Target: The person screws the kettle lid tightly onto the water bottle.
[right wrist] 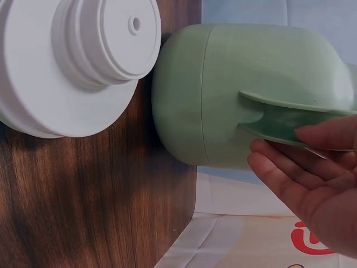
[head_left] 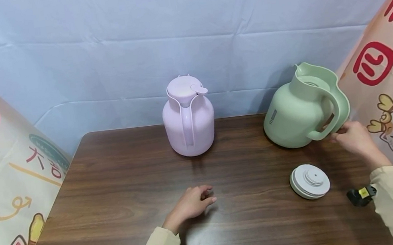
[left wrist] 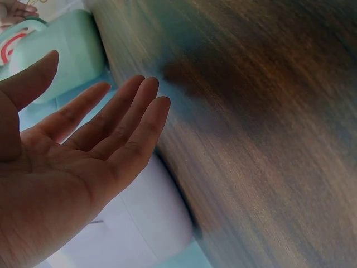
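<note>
You're gripping the handle [head_left: 341, 102] of the green jug [head_left: 285, 116] with your right hand [head_left: 356, 137], thumb pressing one side, fingers curling around the other. Jug is standing at the far right of the wooden table [head_left: 99, 198]. It's looking matte, pale green, smooth and round-bellied, a fine seam [right wrist: 203, 106] running around the body low down; the spout [head_left: 298, 70] is pointing far-left, and a small dark marking [head_left: 272, 116] is showing on the left side. A white stepped disc [head_left: 311, 180] with a green edge is lying just near of it. Your left hand [head_left: 191, 202] is hanging over the near middle, fingers apart, slightly bent. A lilac jug [head_left: 200, 126] is standing far middle, well left of the green one.
</note>
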The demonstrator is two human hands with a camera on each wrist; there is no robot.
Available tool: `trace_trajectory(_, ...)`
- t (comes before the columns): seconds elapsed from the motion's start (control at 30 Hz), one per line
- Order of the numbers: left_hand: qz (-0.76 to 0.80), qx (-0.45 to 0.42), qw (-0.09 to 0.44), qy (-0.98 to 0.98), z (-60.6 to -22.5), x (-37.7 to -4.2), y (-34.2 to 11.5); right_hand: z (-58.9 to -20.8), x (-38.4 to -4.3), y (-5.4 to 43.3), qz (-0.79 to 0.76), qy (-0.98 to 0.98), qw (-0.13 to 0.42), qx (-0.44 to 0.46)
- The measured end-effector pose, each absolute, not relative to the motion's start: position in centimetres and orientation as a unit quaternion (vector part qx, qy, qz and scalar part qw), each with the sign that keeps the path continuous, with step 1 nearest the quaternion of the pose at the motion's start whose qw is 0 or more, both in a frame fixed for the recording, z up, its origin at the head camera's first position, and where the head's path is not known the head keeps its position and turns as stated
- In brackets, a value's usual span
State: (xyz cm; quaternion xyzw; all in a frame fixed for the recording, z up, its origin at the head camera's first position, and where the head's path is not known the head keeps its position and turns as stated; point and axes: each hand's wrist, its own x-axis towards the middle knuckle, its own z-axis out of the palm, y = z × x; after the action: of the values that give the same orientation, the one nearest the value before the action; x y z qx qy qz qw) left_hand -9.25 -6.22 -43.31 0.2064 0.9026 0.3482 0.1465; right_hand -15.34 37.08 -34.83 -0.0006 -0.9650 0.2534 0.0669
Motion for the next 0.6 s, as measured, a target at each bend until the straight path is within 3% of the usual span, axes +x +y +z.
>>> trace_trajectory(0.6, 0.357, 0.199, 0.152, 0.900, -43.57, -9.28, -6.36, -34.68, -14.88, 36.67, 0.247, -0.967, 0.057, 0.024)
